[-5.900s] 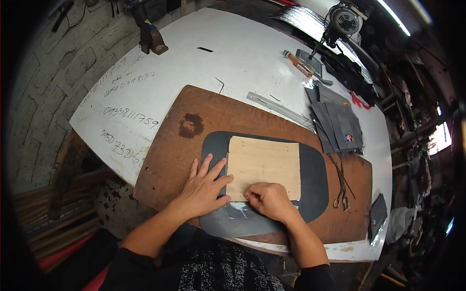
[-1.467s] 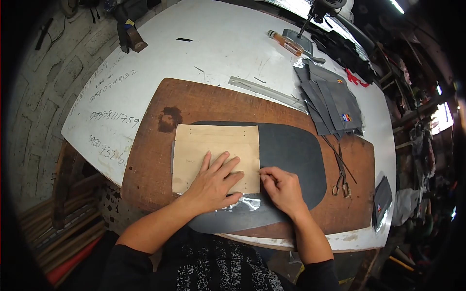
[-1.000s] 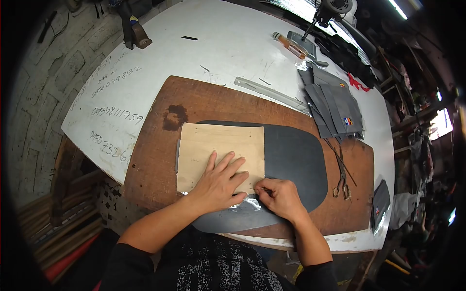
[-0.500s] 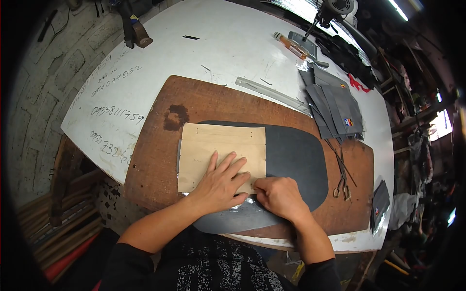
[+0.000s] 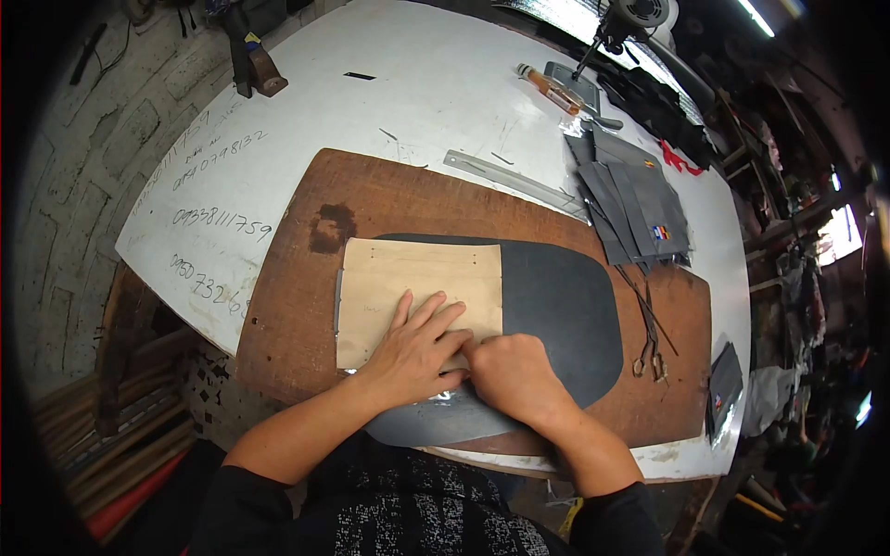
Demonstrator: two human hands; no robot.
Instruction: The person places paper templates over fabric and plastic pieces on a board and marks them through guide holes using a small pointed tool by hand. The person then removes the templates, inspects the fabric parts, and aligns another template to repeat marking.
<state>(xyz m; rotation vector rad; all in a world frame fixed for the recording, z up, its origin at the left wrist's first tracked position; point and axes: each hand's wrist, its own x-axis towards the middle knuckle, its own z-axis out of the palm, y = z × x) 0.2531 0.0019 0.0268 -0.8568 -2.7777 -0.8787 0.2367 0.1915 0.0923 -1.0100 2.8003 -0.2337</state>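
Note:
A tan card template (image 5: 422, 269) with small holes near its top corners lies on a dark, round-ended mat (image 5: 565, 306). Pressing flat on the template's lower part is my left hand (image 5: 415, 352), its fingers spread. My right hand (image 5: 519, 375) is closed in a fist at the template's lower right corner, its knuckles close beside the left fingertips and thumb. Whatever the right fingers grip is hidden beneath them. A thin grey edge (image 5: 337, 306) shows along the template's left side, and something shiny (image 5: 443, 396) glints below its bottom edge.
Under the mat is a brown board (image 5: 287, 306) on a white table (image 5: 371, 116). Scissors (image 5: 649, 343) rest at the right, below a stack of grey pieces (image 5: 640, 208). A metal ruler (image 5: 510, 179) lies behind the board, with a bottle (image 5: 552, 90) farther back.
My right hand has slid left along the template's bottom edge, closer to my left hand. The left hand stays pressed on the template; the whole view has shifted slightly.

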